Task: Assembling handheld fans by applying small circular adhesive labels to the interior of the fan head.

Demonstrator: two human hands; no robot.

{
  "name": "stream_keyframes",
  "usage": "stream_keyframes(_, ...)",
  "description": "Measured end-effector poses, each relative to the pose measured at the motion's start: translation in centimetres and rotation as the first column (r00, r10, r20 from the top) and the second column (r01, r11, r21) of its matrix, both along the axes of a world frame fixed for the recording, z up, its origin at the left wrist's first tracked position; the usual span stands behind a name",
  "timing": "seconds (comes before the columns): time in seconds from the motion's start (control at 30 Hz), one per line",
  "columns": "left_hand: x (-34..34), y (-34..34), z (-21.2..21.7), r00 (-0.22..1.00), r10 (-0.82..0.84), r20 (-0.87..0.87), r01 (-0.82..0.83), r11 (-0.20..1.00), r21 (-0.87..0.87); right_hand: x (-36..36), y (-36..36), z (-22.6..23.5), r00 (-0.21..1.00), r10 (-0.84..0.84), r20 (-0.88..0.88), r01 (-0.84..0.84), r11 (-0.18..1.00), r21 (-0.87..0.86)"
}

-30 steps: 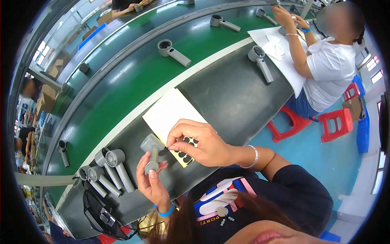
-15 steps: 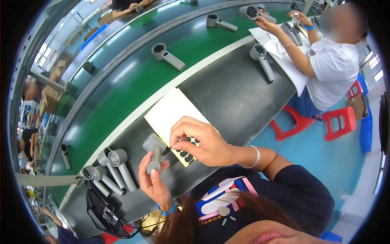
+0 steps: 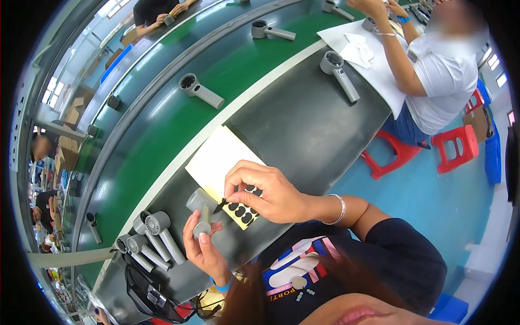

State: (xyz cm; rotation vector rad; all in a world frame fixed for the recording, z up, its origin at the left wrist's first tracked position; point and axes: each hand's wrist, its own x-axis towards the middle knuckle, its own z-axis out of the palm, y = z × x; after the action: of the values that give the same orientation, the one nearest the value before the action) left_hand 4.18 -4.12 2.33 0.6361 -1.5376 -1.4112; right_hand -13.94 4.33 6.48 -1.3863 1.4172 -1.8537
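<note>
My left hand (image 3: 206,246) holds a grey handheld fan (image 3: 201,200) by its handle, with the round head pointing away from me. My right hand (image 3: 265,190) is closed in a pinch on a small black piece (image 3: 220,206) beside the fan. The piece is thin and dark; its exact kind is too small to tell. Under my right hand lies a pale yellow sheet (image 3: 216,157) with several black oval stickers (image 3: 247,218) at its near end. My right hand covers part of the sheet.
Several grey fans (image 3: 158,223) lean together on the dark bench at left, near a black bag (image 3: 145,292). Another fan (image 3: 339,76) lies at far right. The green conveyor (image 3: 146,130) carries more fans (image 3: 200,91). A co-worker (image 3: 433,76) sits at right near red stools (image 3: 455,149).
Fans on the conveyor have moved left. My view has shifted slightly. My hands keep nearly the same pose, and more of the black piece shows between fingertips and fan.
</note>
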Motion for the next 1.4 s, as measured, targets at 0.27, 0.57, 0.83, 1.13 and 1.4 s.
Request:
stream_keyframes(0.27, -0.1, -0.2, -0.1, 0.999, -0.032, 0.002, 0.032, 0.999, -0.006, -0.3, 0.3, 0.0, 0.999, -0.046, 0.016, 0.045, 0.997, 0.059)
stream_keyframes(0.57, 0.7, -0.4, -0.4, 0.998, -0.04, -0.048, 0.04, 0.999, 0.001, 0.5, -0.3, -0.1, 1.0, -0.013, -0.01, 0.013, 0.998, 0.061)
stream_keyframes(0.83, 1.4, -0.5, -0.3, 0.997, -0.038, -0.072, 0.04, 0.999, 0.031, 1.5, -0.4, 0.5, 0.999, -0.045, 0.002, 0.044, 0.991, 0.128)
stream_keyframes(1.13, 2.0, -1.3, -0.7, 0.994, -0.103, -0.044, 0.103, 0.995, 0.002, 2.1, -1.4, -0.1, 0.996, 0.012, -0.084, -0.001, 0.993, 0.121)
stream_keyframes(1.4, 2.6, -1.3, -0.1, 0.955, -0.227, -0.192, 0.246, 0.966, 0.078, 3.9, -2.4, 0.3, 0.967, 0.179, 0.181, -0.208, 0.966, 0.156)
